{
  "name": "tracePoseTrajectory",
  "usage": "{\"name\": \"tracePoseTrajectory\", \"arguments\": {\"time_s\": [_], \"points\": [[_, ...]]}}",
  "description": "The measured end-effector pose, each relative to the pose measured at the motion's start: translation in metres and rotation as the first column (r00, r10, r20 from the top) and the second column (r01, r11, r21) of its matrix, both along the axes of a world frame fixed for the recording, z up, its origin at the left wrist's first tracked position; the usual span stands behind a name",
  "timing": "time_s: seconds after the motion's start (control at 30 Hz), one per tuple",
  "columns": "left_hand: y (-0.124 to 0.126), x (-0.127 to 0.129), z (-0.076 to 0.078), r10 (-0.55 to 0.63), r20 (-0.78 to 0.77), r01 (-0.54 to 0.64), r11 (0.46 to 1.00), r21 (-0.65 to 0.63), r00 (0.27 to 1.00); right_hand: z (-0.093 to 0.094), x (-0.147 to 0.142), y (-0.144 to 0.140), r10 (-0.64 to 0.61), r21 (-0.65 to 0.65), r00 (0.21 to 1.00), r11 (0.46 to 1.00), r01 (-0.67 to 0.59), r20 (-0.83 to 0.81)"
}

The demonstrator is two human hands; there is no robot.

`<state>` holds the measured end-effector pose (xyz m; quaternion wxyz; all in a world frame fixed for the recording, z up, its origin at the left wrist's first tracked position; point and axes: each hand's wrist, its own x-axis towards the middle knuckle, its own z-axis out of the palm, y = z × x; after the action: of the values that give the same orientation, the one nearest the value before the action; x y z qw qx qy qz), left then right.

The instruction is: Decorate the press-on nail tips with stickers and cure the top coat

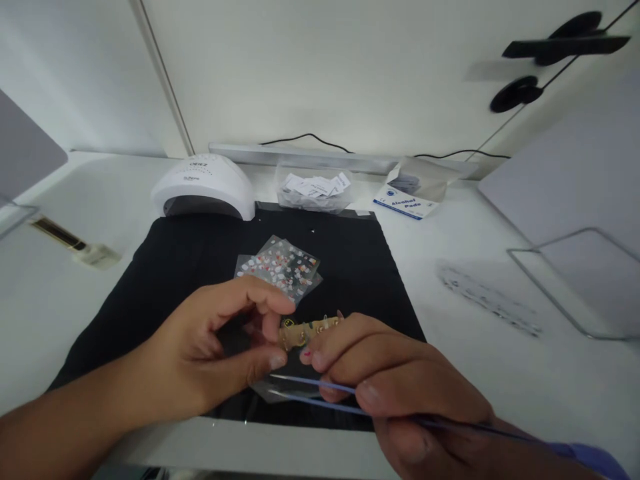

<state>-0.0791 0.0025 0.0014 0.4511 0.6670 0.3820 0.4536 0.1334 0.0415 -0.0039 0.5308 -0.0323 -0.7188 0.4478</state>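
- A small gold-coloured strip [311,329] set with tiny pieces is held above the near edge of the black mat [165,267], between the two hands.
- The left hand [220,353] is curled, with forefinger and thumb closed on the left end of the gold-coloured strip.
- The right hand [400,387] is closed around a pair of tweezers [320,390]; its fingertips rest against the right end of the strip.
- The tweezers' two thin prongs are pointed leftward, below the strip and just beside the left thumb; whether anything is pinched at the tips cannot be told.
- Clear sticker sheets [283,267] with small coloured shapes are laid on the middle of the mat, just beyond the left hand's fingers.
- The mat is spread on the white counter [490,373], reaching close to its near edge.
- A white domed nail lamp [205,187] is stood at the far left corner of the mat.
- A clear container of white packets [314,188] is set at the mat's far edge, beside the lamp.
- A box marked alcohol pads [415,193] is placed off the mat's far right corner, toward the back edge of the counter.
- A wire stand [575,280] is seen at the right edge of the counter.
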Motion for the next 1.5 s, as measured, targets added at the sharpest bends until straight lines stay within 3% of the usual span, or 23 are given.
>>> {"name": "tracePoseTrajectory", "arguments": {"time_s": [0.17,0.37,0.7,1.0,1.5], "points": [[-0.001,0.001,0.002,-0.007,0.017,0.007,1.0,-0.003,1.0,-0.002,-0.001,0.001,-0.019,-0.006,0.999,1.0,0.019,-0.037],[0.002,-0.001,0.007,-0.039,-0.066,0.044,0.996,0.076,0.997,-0.003,0.002,-0.003,-0.032,-0.082,0.999,0.996,0.029,-0.035],[-0.001,0.0,0.002,0.015,0.014,-0.014,0.998,-0.061,1.0,0.001,0.011,0.006,-0.053,-0.103,0.998,0.993,0.05,-0.031],[0.002,-0.001,0.006,-0.021,-0.056,0.02,1.0,-0.009,0.998,-0.002,0.014,0.008,-0.025,-0.132,0.999,0.991,0.03,0.04],[0.004,0.001,0.008,-0.063,-0.002,0.063,0.997,-0.043,0.998,-0.003,0.019,0.005,-0.056,-0.15,0.991,0.986,0.073,0.118]]}}
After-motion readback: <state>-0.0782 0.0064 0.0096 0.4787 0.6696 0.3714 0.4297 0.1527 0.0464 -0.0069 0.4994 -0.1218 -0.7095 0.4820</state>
